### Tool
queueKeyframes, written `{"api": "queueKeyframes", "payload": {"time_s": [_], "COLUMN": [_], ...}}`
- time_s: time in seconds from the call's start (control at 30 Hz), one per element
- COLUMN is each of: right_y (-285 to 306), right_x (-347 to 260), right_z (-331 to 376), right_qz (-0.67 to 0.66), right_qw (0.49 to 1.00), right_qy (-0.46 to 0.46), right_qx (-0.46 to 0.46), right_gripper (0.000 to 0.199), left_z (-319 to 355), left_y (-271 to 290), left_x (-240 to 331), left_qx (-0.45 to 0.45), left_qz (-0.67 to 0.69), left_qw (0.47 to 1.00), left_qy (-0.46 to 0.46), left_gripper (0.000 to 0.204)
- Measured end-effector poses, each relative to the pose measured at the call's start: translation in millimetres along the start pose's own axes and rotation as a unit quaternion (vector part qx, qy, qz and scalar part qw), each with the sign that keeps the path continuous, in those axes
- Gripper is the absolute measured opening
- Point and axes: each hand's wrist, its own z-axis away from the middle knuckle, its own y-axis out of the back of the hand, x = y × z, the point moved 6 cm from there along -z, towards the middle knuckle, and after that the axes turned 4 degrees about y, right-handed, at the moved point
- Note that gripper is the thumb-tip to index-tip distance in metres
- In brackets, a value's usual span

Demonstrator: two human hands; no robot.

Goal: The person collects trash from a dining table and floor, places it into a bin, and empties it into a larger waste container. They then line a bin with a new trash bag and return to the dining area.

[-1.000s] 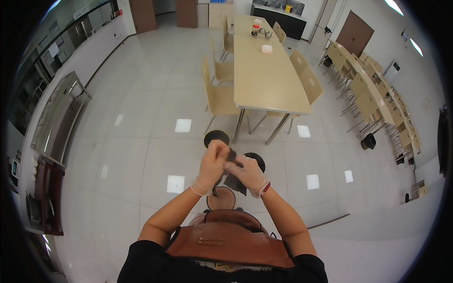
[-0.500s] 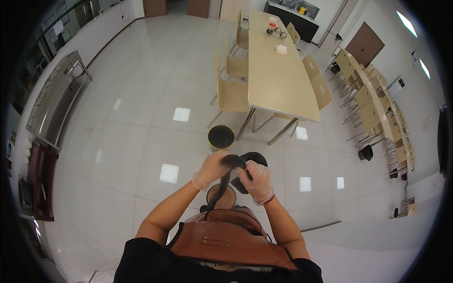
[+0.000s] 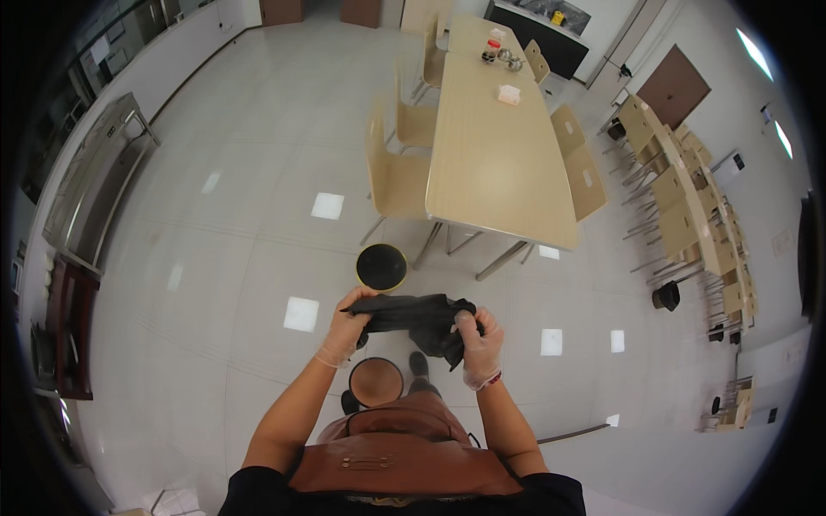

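A black plastic bag (image 3: 404, 315) is stretched sideways between my two gloved hands at waist height, its loose part drooping toward the right. My left hand (image 3: 346, 325), in a clear disposable glove, pinches the left end. At the other end, my right hand (image 3: 480, 344), gloved likewise, grips the bag's edge. On the floor below, close to my feet, stands a round brown bin (image 3: 376, 382). A bin with a yellow rim and a dark inside (image 3: 381, 267) stands just beyond the bag.
A long light-wood table (image 3: 499, 155) with chairs (image 3: 397, 176) along its sides stands ahead. Jars and a tissue pack (image 3: 508, 95) sit on it. A steel counter (image 3: 103, 181) runs along the left wall. More tables and chairs (image 3: 680, 206) line the right, near a black-lined bin (image 3: 666, 296).
My hands have moved apart, and the bunched black bag is now spread between them. The brown bin and my shoes show more clearly below.
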Motion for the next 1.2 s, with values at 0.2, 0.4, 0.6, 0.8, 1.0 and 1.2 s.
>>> {"api": "queueKeyframes", "payload": {"time_s": [0.2, 0.4, 0.6, 0.8, 1.0, 1.2], "right_y": [35.4, 34.3, 41.0, 70.8, 96.1, 32.4], "right_x": [4.9, 20.5, 31.0, 162.5, 180.3, 112.5], "right_z": [-75.9, -116.2, -167.1, -343.6, -439.8, -403.5], "right_qz": [0.066, 0.073, 0.055, 0.15, 0.372, 0.531], "right_qw": [0.99, 0.967, 0.974, 0.985, 0.926, 0.813], "right_qy": [0.042, 0.014, -0.064, 0.061, 0.021, 0.21], "right_qx": [-0.119, -0.244, -0.212, -0.058, 0.059, -0.112], "right_gripper": [0.015, 0.016, 0.024, 0.024, 0.036, 0.072], "left_z": [-26.6, -19.0, 31.0, 46.8, 53.5, 45.1], "left_y": [-8.8, 2.4, 94.9, 98.5, 75.3, 16.7], "left_x": [-75.9, -83.2, -158.8, -142.7, -120.7, -60.5], "left_qx": [0.006, 0.157, 0.325, 0.37, 0.371, 0.341], "left_qz": [-0.321, -0.48, -0.464, -0.29, -0.295, -0.415], "left_qw": [0.947, 0.861, 0.814, 0.862, 0.874, 0.836], "left_qy": [-0.01, -0.05, 0.129, 0.19, 0.108, 0.109], "left_gripper": [0.025, 0.015, 0.016, 0.027, 0.027, 0.025]}}
